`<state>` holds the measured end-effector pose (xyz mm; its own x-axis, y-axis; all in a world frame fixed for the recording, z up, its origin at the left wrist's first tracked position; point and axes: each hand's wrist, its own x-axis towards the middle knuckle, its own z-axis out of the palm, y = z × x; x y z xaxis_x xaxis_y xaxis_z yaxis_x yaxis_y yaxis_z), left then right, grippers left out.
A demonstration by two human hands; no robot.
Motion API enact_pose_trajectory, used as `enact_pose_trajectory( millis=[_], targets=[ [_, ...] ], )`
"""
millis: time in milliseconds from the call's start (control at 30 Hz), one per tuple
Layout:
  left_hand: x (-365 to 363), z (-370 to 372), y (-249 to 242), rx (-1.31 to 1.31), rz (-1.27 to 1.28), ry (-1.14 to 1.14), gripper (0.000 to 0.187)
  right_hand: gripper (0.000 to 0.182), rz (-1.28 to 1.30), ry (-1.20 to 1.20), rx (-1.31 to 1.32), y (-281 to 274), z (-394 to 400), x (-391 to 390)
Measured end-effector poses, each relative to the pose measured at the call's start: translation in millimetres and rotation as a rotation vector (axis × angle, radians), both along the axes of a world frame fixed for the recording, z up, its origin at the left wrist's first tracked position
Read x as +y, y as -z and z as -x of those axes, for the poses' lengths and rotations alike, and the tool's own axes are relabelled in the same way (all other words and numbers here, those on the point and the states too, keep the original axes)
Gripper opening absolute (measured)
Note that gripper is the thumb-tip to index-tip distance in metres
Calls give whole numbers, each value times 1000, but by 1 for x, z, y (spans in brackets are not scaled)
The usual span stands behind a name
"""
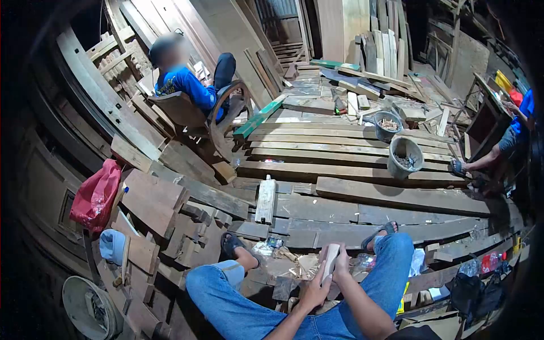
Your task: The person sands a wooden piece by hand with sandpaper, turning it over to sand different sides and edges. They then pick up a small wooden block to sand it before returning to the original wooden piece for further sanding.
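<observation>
Room: knees are hemming your hands at nine and three; planks (362, 195) are lying beyond.
Block: your left hand (313, 290) and right hand (341, 266) are clamping the wooden block (330, 259), its long axis pointing toward twelve.

Black fisheye corners cut off all four edges. Both forearms run out at the bottom edge. Left hand (313, 292) covers the lower part of the wood block (330, 260); right hand (341, 266) sits behind the block, fingers mostly hidden. Small clutter (272, 245) on the floor between the feet is too small to tell. Seated person (184, 82) at upper left has a blurred face. Second person (513, 139) at right is cut by the dark rim, only leg and sleeve show. Bucket (405, 156) contents unclear.
</observation>
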<state>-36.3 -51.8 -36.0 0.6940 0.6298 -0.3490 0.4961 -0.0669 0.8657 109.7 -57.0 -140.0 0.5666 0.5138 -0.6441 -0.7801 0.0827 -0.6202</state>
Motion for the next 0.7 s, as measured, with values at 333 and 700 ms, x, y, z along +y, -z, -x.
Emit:
enact_pose_trajectory(
  millis=[333, 700],
  targets=[
    [4, -1, 12, -22, 9, 9, 64, 71, -79, 85, 29, -27, -1, -2],
    [-1, 0, 20, -93, -129, -82, 64, 72, -41, 9, -62, -44, 10, 4]
  ],
)
